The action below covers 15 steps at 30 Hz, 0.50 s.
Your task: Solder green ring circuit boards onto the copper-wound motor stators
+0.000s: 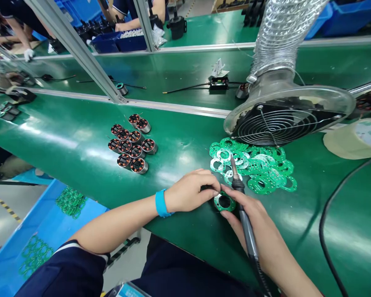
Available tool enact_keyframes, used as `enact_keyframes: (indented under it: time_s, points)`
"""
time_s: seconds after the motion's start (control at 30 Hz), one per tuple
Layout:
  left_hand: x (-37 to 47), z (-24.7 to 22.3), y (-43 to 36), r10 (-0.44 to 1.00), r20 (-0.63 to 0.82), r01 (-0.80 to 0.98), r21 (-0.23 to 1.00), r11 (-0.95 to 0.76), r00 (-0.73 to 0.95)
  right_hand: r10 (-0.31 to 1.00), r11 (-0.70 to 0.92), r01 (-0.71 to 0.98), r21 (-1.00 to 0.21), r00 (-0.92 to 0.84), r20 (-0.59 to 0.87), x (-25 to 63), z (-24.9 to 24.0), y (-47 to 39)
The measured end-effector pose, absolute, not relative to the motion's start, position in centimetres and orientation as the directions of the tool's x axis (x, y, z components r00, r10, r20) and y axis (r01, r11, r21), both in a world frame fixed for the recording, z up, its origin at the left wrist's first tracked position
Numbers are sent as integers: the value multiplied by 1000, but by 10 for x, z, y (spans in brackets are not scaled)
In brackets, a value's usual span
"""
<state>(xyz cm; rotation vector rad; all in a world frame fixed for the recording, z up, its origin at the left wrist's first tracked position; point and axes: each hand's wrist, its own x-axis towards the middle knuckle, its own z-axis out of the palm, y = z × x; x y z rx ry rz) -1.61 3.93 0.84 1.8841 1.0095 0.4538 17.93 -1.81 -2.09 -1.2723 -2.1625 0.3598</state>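
Observation:
A green ring-shaped circuit board [224, 201] lies at the table's near edge, between my two hands; what is under it is hidden. My left hand [196, 189], with a blue band at the wrist, pinches at the board's upper left rim with thumb and index finger. On the right side, my right hand [250, 210] steadies the board with thumb and index finger and also holds a soldering iron [247, 227], its tip pointing up and away. Just beyond is a pile of green ring boards [262, 167]. Several copper-wound motor stators [136, 151] stand upright at the left.
A fume extractor [275, 123] with a silver duct hangs over the far side of the pile. A black cable [323, 227] curves down the right, near a tape roll [352, 138]. A blue bin [15, 235] with boards sits lower left. People work beyond the metal rails.

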Motion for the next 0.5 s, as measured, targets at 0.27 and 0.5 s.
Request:
enact_keyframes:
  time_s: [0.27, 0.5]
  points:
    - [0, -1, 42, 749, -407, 263, 913, 313, 523, 788, 606, 623, -495, -385, 481, 181, -17, -19]
    - [-2, 10, 41, 744, -506, 267, 862, 430, 437, 762, 621, 654, -433, -374, 528, 180, -11, -19]
